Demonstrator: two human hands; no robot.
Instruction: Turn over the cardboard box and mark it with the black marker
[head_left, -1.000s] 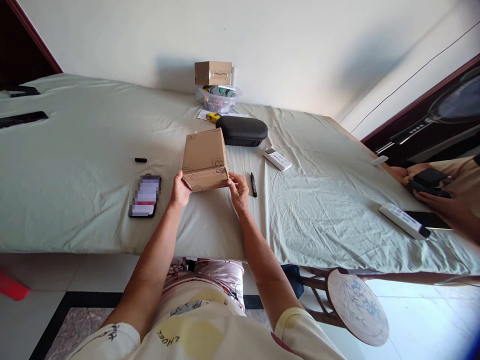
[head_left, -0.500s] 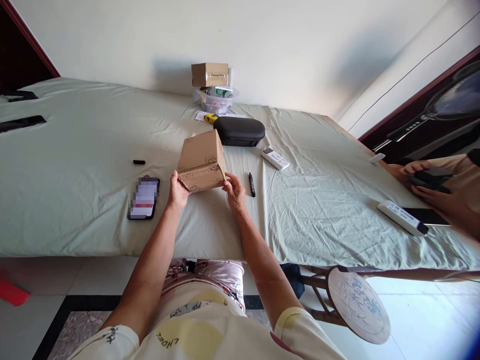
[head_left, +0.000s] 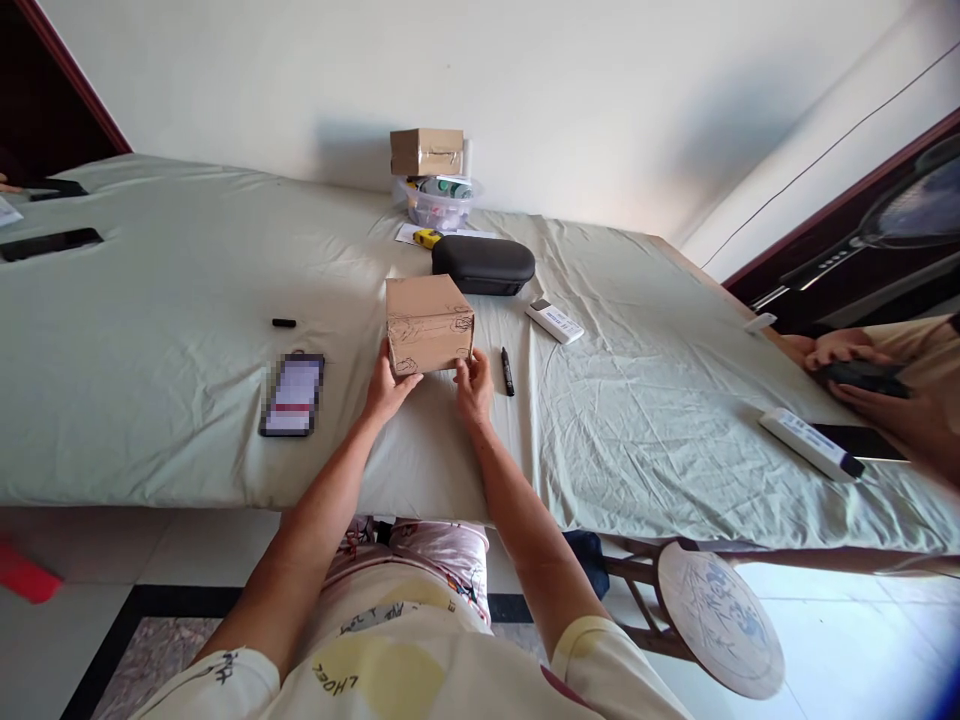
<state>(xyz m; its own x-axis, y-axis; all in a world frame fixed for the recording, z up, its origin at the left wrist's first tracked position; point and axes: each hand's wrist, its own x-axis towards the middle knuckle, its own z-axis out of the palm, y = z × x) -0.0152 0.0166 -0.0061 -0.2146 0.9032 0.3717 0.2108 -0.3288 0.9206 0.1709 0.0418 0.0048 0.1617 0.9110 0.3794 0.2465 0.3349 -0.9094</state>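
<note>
Between my hands is a brown cardboard box (head_left: 430, 325) with dark drawn marks on its top and front. My left hand (head_left: 388, 388) grips its lower left corner, thumb along the front bottom edge. At the lower right corner, my right hand (head_left: 474, 385) holds it with bent fingers. The underside is hidden, so I cannot tell whether the box rests on the cloth. A black marker pen (head_left: 508, 372) lies just right of my right hand, uncapped in look. Its likely cap, a small black piece (head_left: 283, 323), lies to the left, above a phone (head_left: 292, 395) with a lit screen.
Behind the box sit a black hard case (head_left: 484, 265), a yellow tape measure (head_left: 427, 238) and a plastic tub (head_left: 441, 208) under another carton (head_left: 427, 152). White devices (head_left: 555, 322) lie rightward. Another person's hands (head_left: 862, 370) hold something dark at far right. A round stool (head_left: 720, 620) stands below.
The box has turned and levelled, its front now facing me more squarely. It has shifted slightly right. My left hand has moved right with it, its thumb now on the front.
</note>
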